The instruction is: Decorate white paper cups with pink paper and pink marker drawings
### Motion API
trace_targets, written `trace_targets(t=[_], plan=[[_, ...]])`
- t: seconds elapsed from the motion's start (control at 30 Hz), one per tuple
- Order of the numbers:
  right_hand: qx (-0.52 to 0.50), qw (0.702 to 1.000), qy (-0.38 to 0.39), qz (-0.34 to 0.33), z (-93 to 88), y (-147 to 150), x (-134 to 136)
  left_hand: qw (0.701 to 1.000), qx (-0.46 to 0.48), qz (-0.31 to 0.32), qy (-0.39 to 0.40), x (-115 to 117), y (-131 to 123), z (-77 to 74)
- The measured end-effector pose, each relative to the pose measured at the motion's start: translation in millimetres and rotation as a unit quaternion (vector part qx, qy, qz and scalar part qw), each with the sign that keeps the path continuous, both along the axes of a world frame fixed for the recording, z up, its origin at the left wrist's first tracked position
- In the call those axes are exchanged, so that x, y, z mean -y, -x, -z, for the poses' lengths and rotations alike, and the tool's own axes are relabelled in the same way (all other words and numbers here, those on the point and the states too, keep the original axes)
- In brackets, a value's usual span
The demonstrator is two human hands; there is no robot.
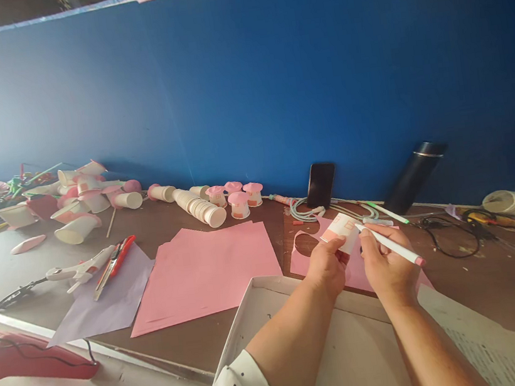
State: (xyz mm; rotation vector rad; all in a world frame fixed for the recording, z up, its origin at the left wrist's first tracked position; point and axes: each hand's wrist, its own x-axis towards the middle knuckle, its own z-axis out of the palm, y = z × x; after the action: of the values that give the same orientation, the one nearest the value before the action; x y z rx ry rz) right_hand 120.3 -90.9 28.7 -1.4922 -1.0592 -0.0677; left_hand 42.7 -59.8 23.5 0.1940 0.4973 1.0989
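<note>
My left hand (328, 266) is closed around a small white paper cup (343, 227) that bears a pink patch and window-like drawn squares. A white marker pen (396, 247) with a pink end is pinched in my right hand (390, 267), its tip at the cup's side. Beneath both hands lies pink paper (301, 262) with a round hole cut in it. Several finished-looking paper cups with pink paper tops (239, 204) stand near the blue wall, beside a nested stack of plain paper cups (200, 208) lying on its side.
Pink paper sheets (205, 269) lie left of a shallow white box (241, 322). A red utility knife (114, 265) and a glue gun (82, 267) rest on purple paper (133, 298). A phone (321, 184) and black bottle (414, 177) lean on the blue wall (271, 77). Loose cups (77, 229) crowd the left.
</note>
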Motion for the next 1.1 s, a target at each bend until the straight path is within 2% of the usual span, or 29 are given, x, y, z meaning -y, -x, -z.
trace_targets(t=[0.2, 0.5, 1.1], plan=[[0.002, 1.000, -0.004, -0.008, 3.0, -1.1, -0.9, 1.000, -0.005, 0.004, -0.003, 2.1, 1.3, -2.7], [0.002, 1.000, 0.018, 0.006, 2.2, -1.7, -0.8, 1.000, -0.008, 0.004, -0.013, 0.8, 0.1, 1.7], [0.034, 0.999, -0.005, 0.010, 3.4, -2.5, -2.1, 1.000, -0.001, 0.011, -0.015, -1.2, -0.7, 3.6]])
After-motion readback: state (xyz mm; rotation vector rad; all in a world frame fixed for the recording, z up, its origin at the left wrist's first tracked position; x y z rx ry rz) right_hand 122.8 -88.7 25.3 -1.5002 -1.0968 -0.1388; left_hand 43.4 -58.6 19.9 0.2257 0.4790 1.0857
